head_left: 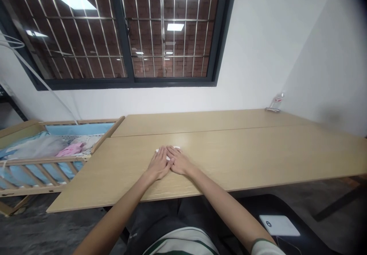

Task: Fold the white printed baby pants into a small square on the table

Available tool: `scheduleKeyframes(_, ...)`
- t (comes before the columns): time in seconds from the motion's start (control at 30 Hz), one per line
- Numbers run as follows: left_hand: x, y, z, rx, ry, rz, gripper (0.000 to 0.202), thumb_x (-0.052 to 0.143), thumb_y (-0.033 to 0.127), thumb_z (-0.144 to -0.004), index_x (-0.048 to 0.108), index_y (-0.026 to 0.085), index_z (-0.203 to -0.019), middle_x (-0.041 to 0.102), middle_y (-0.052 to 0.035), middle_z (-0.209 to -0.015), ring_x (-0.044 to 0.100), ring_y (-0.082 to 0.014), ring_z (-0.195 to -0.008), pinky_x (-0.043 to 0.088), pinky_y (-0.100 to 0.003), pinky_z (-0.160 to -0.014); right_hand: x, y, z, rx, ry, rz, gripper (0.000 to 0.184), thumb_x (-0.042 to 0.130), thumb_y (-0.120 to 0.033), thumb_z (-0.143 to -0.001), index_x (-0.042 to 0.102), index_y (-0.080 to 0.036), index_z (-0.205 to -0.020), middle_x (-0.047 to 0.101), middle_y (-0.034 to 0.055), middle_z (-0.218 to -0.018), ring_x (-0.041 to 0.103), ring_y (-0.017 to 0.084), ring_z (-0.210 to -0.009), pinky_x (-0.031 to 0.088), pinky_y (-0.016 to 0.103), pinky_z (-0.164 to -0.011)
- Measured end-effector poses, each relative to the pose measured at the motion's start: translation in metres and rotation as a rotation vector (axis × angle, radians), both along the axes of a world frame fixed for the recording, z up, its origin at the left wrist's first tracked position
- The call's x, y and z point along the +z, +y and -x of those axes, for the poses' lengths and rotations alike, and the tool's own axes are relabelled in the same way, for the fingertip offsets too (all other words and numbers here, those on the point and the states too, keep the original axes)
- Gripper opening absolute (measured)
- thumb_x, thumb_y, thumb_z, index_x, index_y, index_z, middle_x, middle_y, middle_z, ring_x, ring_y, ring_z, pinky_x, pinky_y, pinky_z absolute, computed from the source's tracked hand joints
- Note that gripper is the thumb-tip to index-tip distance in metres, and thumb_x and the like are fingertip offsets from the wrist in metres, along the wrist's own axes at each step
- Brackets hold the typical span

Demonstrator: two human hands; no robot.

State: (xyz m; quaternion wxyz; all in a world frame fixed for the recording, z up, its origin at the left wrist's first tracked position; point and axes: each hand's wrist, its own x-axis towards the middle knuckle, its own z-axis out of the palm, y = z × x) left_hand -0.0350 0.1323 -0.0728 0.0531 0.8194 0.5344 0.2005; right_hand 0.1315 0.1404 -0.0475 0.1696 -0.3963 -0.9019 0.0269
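Both hands lie flat, side by side, on a thin white sheet (168,158) on the wooden tabletop (243,151). Whether it is paper, tissue or cloth, I cannot tell, since the hands hide most of it. Its white edges show beyond the fingertips and between the hands. My left hand (159,163) presses down with fingers stretched out, its thumb reaching toward the other hand. My right hand (179,161) rests palm down beside it, fingers extended and angled inward. The two hands touch or nearly touch at the thumbs and fingertips.
A clear plastic bottle (277,100) stands at the far right corner by the wall. Left of the table is a wooden crib (43,158) with bedding. A white phone (279,225) lies on a black chair (258,205) at my right. A barred window (132,82) is ahead.
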Motion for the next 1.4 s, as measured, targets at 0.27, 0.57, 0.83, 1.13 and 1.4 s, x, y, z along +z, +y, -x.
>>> scheduleKeyframes(0.27, -0.004, 0.004, 0.007, 0.047, 0.028, 0.019, 0.086, 0.020, 0.064, -0.099, 0.022, 0.001, -0.157, 0.019, -0.0232, -0.165, 0.012, -0.0298, -0.156, 0.016, -0.044, -0.125, -0.001, 0.006, -0.016, -0.094, 0.065, 0.105, 0.077, 0.043, -0.054, -0.098, 0.029, -0.010, -0.159, 0.024, 0.0169, -0.165, 0.016, 0.032, -0.154, 0.015, 0.049, -0.124)
scheduleKeyframes(0.57, 0.009, -0.011, 0.023, 0.088, 0.059, -0.047, 0.089, 0.032, 0.066, -0.096, 0.028, -0.002, -0.153, 0.024, -0.0280, -0.163, 0.015, -0.0365, -0.155, 0.015, -0.048, -0.124, 0.003, 0.004, -0.032, -0.083, 0.119, 0.149, 0.096, 0.047, -0.070, -0.093, 0.023, -0.005, -0.159, 0.015, 0.0232, -0.166, 0.014, 0.035, -0.154, 0.017, 0.047, -0.124)
scheduleKeyframes(0.83, 0.044, -0.017, 0.033, -0.094, 0.067, 0.022, 0.071, 0.057, 0.059, -0.089, 0.045, 0.014, -0.144, 0.054, -0.0196, -0.146, 0.049, -0.0358, -0.135, 0.034, -0.046, -0.114, 0.008, 0.000, -0.030, 0.041, 0.171, 0.074, 0.075, 0.065, -0.045, -0.086, 0.041, -0.014, -0.150, 0.042, 0.0204, -0.155, 0.034, 0.035, -0.146, 0.024, 0.052, -0.119)
scheduleKeyframes(1.13, 0.050, 0.008, 0.035, -0.008, -0.071, 0.037, 0.036, 0.054, 0.016, -0.084, 0.064, 0.019, -0.118, 0.070, -0.0142, -0.119, 0.063, -0.0286, -0.114, 0.044, -0.039, -0.104, -0.001, 0.030, -0.033, -0.002, 0.398, 0.089, 0.056, 0.053, -0.008, -0.076, 0.056, -0.017, -0.131, 0.063, 0.0145, -0.131, 0.058, 0.027, -0.122, 0.040, 0.044, -0.109)
scheduleKeyframes(1.4, 0.066, -0.011, 0.043, 0.089, -0.366, 0.010, 0.027, 0.050, 0.035, -0.093, 0.063, 0.018, -0.109, 0.072, -0.0097, -0.105, 0.068, -0.0240, -0.098, 0.051, -0.034, -0.088, 0.037, 0.042, -0.026, -0.012, 0.798, 0.386, 0.038, 0.056, -0.024, -0.089, 0.045, -0.021, -0.126, 0.065, 0.0067, -0.110, 0.064, 0.020, -0.096, 0.052, 0.032, -0.083)
